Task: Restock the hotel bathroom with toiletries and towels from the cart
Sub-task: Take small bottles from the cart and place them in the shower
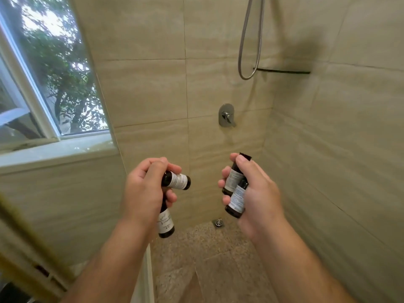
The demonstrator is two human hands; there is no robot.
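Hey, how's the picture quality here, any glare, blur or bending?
Head view: daylight blows out sky in the white-framed window; wide-angle distortion bends its frame and the joints of the beige wall tiles; labels on the small dark bottles are too soft to read; bottom-left corner is smeared.

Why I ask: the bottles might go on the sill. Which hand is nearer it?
Left. The left hand, gripping two bottles, is just right of and below the end of the sill; the right hand, gripping two more, is farther right, beyond the left.
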